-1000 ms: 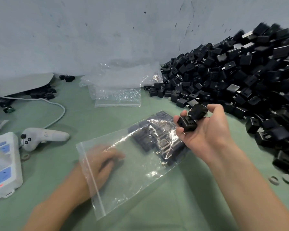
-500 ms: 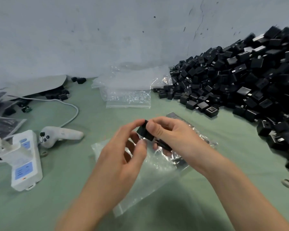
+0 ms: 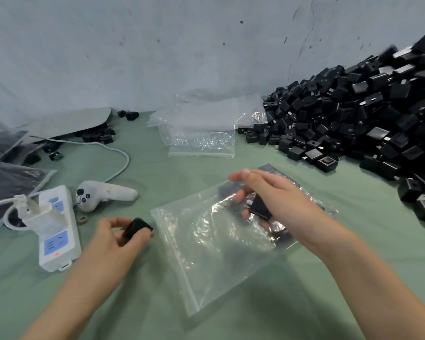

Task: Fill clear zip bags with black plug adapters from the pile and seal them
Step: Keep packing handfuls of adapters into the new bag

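A clear zip bag [image 3: 206,261] lies flat on the green table in front of me, with several black plug adapters inside at its far end. My left hand [image 3: 113,239] is just left of the bag's zip edge and grips one black adapter [image 3: 136,229] between thumb and fingers. My right hand [image 3: 277,200] hovers over the bag's far half and holds another black adapter [image 3: 260,207] with metal prongs showing. The big pile of black adapters [image 3: 358,126] slopes up against the wall at the right.
A stack of empty clear bags [image 3: 201,133] lies at the back centre. A white power strip [image 3: 57,229], a white controller [image 3: 103,195] and a white cable [image 3: 118,150] sit at the left. Filled bags [image 3: 8,177] lie at the far left edge. The grey wall closes the back.
My hands were together over the bag with the adapters between them; they have parted. The left hand moved down-left with one adapter, the right stays over the bag with the other.
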{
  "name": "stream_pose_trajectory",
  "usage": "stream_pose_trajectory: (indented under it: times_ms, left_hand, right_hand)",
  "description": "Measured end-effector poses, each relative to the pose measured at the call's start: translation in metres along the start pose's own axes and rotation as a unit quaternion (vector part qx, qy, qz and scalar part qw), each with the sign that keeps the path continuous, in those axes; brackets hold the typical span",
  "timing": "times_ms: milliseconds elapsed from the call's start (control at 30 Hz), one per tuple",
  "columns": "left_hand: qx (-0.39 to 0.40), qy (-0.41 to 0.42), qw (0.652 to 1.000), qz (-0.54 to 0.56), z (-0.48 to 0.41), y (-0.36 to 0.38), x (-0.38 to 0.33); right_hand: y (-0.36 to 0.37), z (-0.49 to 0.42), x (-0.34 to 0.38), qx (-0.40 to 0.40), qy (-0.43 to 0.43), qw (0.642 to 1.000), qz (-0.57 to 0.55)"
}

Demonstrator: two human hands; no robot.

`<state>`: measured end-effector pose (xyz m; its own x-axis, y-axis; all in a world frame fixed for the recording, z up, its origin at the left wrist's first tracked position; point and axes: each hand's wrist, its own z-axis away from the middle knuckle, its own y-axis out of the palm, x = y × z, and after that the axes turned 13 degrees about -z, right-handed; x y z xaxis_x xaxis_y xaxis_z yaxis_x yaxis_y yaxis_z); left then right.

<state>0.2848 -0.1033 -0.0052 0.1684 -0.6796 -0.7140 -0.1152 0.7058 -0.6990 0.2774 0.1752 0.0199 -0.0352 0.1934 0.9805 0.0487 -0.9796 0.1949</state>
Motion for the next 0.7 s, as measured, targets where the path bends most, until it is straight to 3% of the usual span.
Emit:
stream_pose_trajectory:
  times_ms: [100,267,333,433,567,700]
  left_hand:
    - [0.012,-0.024,1.0,0.015,-0.002,0.003,0.01]
    - [0.079,0.019,0.994,0.078,0.012,0.03,-0.007]
    - [0.058,0.079,0.995,-0.015,0.015,0.039,-0.008]
    - [-0.026,0.167,0.968,-0.186,0.013,0.047,-0.006]
    - [0.008,0.224,0.958,-0.176,0.006,0.033,0.003]
    - [0.051,0.309,0.921,-0.232,0.007,0.025,0.006]
  right_hand:
    - [-0.006,-0.002,-0.001,-0.034,0.001,0.999,-0.001]
    - [-0.008,-0.003,-0.004,-0.049,-0.004,0.999,-0.009]
    - [-0.009,-0.004,-0.005,-0.052,-0.004,0.999,-0.006]
    - [-0.011,-0.005,-0.006,-0.059,-0.002,0.998,0.0]
    - [-0.019,-0.006,-0.005,-0.071,-0.002,0.997,0.001]
    - [-0.023,-0.007,-0.003,-0.085,-0.009,0.996,0.003]
